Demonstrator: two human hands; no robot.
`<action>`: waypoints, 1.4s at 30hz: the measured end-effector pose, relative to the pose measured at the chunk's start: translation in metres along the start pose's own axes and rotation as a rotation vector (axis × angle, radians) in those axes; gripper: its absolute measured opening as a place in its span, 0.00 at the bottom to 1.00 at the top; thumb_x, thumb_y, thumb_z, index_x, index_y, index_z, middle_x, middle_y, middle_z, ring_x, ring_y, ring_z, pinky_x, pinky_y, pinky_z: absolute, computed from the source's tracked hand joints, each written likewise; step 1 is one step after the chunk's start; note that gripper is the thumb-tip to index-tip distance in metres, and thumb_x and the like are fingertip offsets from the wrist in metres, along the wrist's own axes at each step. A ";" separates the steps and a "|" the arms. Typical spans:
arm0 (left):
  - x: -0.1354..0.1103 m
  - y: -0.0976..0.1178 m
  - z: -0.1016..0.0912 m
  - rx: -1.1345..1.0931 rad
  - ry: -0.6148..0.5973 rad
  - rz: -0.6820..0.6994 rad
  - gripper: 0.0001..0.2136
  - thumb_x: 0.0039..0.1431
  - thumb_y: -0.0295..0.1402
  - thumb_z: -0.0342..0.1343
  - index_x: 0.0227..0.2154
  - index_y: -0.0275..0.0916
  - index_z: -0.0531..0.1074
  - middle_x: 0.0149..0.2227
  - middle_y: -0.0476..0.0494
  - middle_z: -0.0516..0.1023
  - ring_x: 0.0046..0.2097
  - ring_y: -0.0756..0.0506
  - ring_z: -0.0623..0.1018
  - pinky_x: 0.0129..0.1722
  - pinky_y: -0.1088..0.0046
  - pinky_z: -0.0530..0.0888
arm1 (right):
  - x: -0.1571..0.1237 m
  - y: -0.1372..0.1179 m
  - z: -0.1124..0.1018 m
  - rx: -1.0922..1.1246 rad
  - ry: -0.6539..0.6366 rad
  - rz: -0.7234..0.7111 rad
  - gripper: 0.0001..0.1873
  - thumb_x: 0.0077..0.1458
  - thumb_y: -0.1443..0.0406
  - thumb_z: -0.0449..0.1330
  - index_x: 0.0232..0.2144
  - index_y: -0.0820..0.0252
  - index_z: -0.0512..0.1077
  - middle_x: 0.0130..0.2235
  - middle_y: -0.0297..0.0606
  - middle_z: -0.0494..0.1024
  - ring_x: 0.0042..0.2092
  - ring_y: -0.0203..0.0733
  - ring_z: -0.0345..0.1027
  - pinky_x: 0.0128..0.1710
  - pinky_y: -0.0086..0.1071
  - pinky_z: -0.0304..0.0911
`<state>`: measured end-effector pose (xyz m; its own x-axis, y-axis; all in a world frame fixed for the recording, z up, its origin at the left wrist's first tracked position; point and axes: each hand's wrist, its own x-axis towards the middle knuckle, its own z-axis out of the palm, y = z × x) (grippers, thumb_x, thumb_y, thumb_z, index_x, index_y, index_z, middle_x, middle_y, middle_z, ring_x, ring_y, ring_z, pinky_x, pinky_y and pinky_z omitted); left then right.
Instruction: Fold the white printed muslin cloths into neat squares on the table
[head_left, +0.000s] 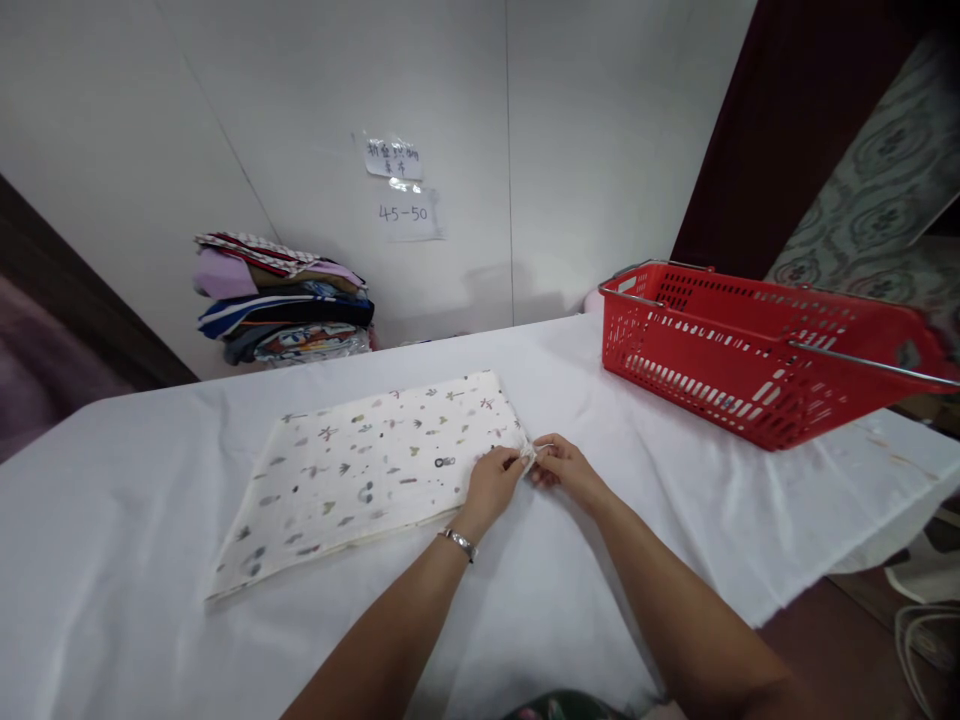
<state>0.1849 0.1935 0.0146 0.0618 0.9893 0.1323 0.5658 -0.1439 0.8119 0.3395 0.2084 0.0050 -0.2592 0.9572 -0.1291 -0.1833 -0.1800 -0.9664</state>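
A white cloth with small printed motifs (pixel 375 470) lies folded flat in a rectangle on the table. At its right edge, my left hand (pixel 495 480) pinches a gathered bit of the cloth between thumb and fingers. My right hand (pixel 566 472) meets it there, its bent fingertips closed on the same gathered edge. The two hands almost touch. Exactly what lies between the right fingertips is partly hidden. A metal bracelet (pixel 459 543) circles my left wrist.
The table wears a white cloth cover (pixel 120 520). A red plastic basket (pixel 697 360) with metal handles stands on the right. Behind the table's far left edge rises a stack of folded clothes (pixel 289 300). Handwritten paper signs (pixel 411 214) are stuck to the pale wall.
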 end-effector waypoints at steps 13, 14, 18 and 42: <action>-0.001 0.003 -0.002 0.044 -0.002 0.002 0.11 0.56 0.35 0.48 0.25 0.39 0.73 0.29 0.49 0.76 0.33 0.49 0.73 0.34 0.74 0.66 | 0.002 0.004 0.000 -0.086 -0.016 -0.020 0.21 0.41 0.58 0.64 0.37 0.57 0.63 0.23 0.26 0.70 0.24 0.34 0.68 0.22 0.27 0.63; -0.001 0.003 -0.002 0.048 -0.010 0.009 0.11 0.57 0.34 0.48 0.25 0.39 0.73 0.29 0.49 0.76 0.33 0.49 0.73 0.34 0.74 0.66 | 0.002 0.005 0.000 -0.104 -0.018 -0.026 0.21 0.41 0.57 0.64 0.37 0.57 0.63 0.23 0.26 0.70 0.23 0.34 0.68 0.22 0.27 0.63; 0.000 0.002 0.000 0.093 -0.025 0.025 0.12 0.57 0.34 0.47 0.24 0.39 0.72 0.29 0.48 0.75 0.33 0.49 0.72 0.34 0.74 0.65 | 0.002 0.005 0.002 -0.106 -0.004 -0.031 0.22 0.39 0.58 0.65 0.36 0.57 0.63 0.22 0.25 0.70 0.22 0.34 0.67 0.21 0.27 0.62; -0.008 0.013 -0.003 0.531 -0.041 0.215 0.06 0.58 0.33 0.49 0.29 0.40 0.68 0.31 0.46 0.71 0.36 0.46 0.70 0.34 0.70 0.62 | 0.000 -0.002 0.005 -0.025 0.060 -0.060 0.15 0.40 0.62 0.61 0.33 0.57 0.64 0.21 0.26 0.71 0.21 0.33 0.66 0.20 0.26 0.60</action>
<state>0.1889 0.1834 0.0256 0.2472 0.9408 0.2318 0.8716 -0.3204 0.3711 0.3351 0.2072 0.0083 -0.1913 0.9780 -0.0827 -0.1734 -0.1167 -0.9779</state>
